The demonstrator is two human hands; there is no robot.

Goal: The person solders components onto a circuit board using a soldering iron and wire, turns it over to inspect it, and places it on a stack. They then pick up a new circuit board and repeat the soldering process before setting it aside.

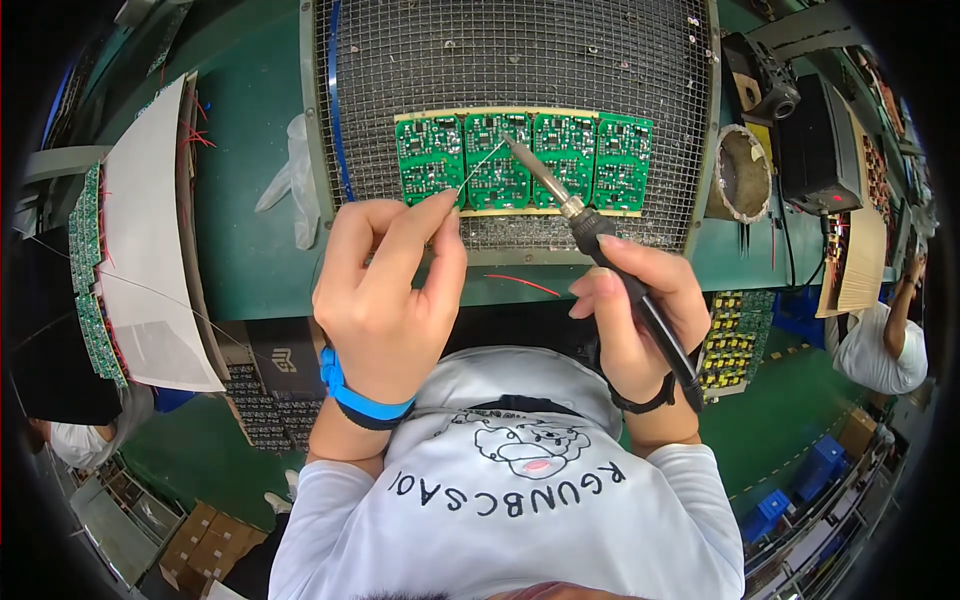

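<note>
A panel of green circuit boards (497, 190), joined in a row with pale strips along its long edges, lies on a wire mesh rack (400, 60). My left hand (385, 285) pinches a thin strand of solder wire (482, 166) between thumb and fingers, just over the panel's near edge. My right hand (650, 310) grips a soldering iron (590, 225) by its black handle. The iron's tip meets or nearly meets the wire's end over the second board from the left; whether they touch I cannot tell.
Right of the rack stand a round crusted container (742, 175) and a black box-shaped station (822, 145). A clear plastic bag (298, 185) lies at the left. A red wire (522, 284) rests at the near edge of the green table (450, 288). Other people sit at both sides.
</note>
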